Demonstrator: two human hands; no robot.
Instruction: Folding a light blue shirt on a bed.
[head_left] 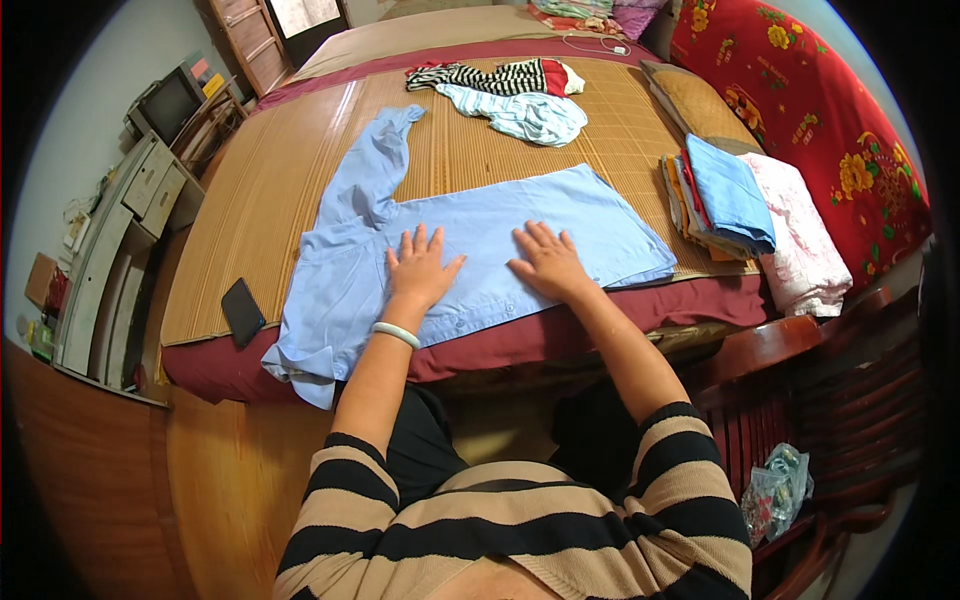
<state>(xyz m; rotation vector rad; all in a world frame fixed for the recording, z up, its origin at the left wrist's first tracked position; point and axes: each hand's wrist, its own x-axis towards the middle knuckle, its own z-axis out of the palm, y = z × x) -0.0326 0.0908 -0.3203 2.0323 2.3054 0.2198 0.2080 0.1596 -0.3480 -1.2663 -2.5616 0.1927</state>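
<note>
A light blue button-up shirt lies folded lengthwise on the bamboo mat that covers the bed. Its collar points toward the near left, and one sleeve stretches away toward the far side. My left hand rests flat on the shirt near the base of that sleeve, fingers spread. Flat on the body of the shirt, to the right of it, is my right hand, its fingers also apart. Both palms press on the cloth, and neither hand grips it. Buttons run along the shirt's near edge.
A black phone lies at the mat's near left. Striped clothes are heaped farther back. At right sit a stack of folded clothes and pinkish folded fabric. A dark wooden chair holds a plastic bag.
</note>
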